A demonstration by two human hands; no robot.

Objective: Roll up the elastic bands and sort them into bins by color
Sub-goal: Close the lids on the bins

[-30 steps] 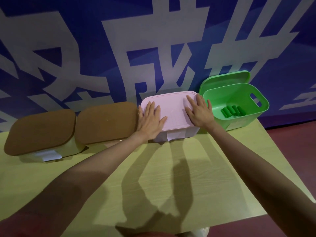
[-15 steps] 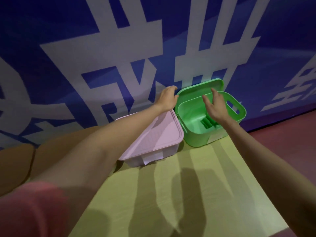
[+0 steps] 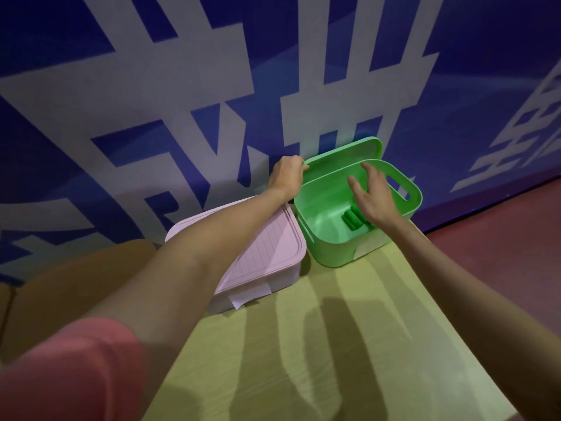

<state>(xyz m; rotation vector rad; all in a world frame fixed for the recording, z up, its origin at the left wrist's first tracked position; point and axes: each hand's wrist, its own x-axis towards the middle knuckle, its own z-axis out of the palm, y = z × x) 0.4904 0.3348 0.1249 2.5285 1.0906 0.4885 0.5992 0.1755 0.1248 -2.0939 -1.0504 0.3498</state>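
In the head view, the left hand (image 3: 287, 175) has its fingers curled over the left corner of the green lid (image 3: 340, 154), which stands tilted behind the green bin (image 3: 334, 250) and leans on the blue wall with white characters (image 3: 182, 86). This hand grips the lid's edge. The right hand (image 3: 372, 197) is held over the open bin, just to the right of that grip and a little nearer to the person, with its fingers spread and relaxed; it holds nothing, and I cannot tell if it touches the lid or the rim.

Below the right hand's palm, on the bin's floor, lie the rolled green elastic bands (image 3: 352, 219); some are partly hidden by the hand. Left of and below the gripped corner stands the pink bin (image 3: 273, 281), already covered by its pink lid (image 3: 267, 247), with the left forearm passing above it. Further left a brown lid (image 3: 91, 268) is only partly seen. All stand on the yellow-green table (image 3: 334, 344).

I judge that rolling and sorting are finished, since no loose bands are seen, and the step in hand is to close the green bin. The next move probably calls for the right hand to take the lid's other side, then both hands lift it forward over the rim and press it down evenly so that it seats.
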